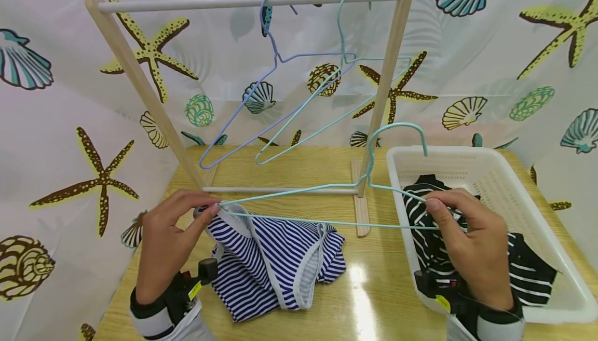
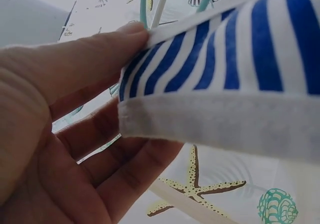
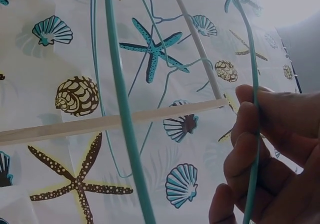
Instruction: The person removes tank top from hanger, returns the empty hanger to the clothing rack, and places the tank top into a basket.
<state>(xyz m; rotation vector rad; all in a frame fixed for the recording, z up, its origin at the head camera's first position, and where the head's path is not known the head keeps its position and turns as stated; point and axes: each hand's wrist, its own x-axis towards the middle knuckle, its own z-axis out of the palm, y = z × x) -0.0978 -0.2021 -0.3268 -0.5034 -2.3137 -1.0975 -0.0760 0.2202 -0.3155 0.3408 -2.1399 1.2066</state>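
My left hand [image 1: 170,242] pinches the white-trimmed edge of a blue-and-white striped tank top [image 1: 275,247]; its body lies bunched on the table below. In the left wrist view, the striped cloth [image 2: 235,59] stretches away from thumb and fingers. A light teal hanger [image 1: 368,176] spans both hands, hook upward and to the right. Its left end reaches my left fingertips at the cloth; whether they grip it too is hidden. Near the hanger's other end, my right hand [image 1: 474,242] holds the sloping arm between thumb and curled fingers, as the right wrist view also shows.
Behind stands a wooden rack with a white rail [image 1: 187,3]. A purple hanger [image 1: 275,53] and another teal hanger [image 1: 342,35] hang from it. At right, a white basket [image 1: 546,227] holds black-and-white striped clothes [image 1: 530,273], partly behind my right hand.
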